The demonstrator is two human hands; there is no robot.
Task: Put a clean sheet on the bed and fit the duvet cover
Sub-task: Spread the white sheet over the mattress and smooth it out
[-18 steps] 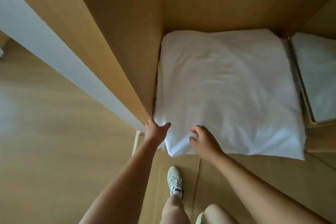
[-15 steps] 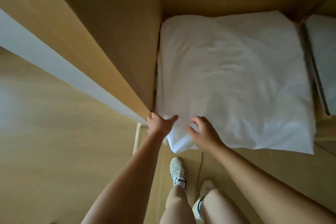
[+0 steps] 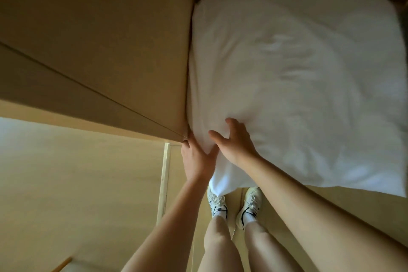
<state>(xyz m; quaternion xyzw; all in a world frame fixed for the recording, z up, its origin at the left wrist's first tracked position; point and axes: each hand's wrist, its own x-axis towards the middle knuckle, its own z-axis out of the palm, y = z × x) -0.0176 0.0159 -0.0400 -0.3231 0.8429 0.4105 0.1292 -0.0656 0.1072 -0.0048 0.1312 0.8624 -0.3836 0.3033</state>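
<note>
folded bedding (image 3: 298, 77) in cupboard (image 3: 123, 35), panel left

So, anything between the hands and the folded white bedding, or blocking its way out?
Nothing visible. Left hand and right hand are on a corner of the folded white bedding; the brown wooden side panel merely flanks it.

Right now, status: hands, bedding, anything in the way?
Left hand grips near corner of white bedding. Right hand clutches it from above. Wooden panel tight against left edge.
</note>
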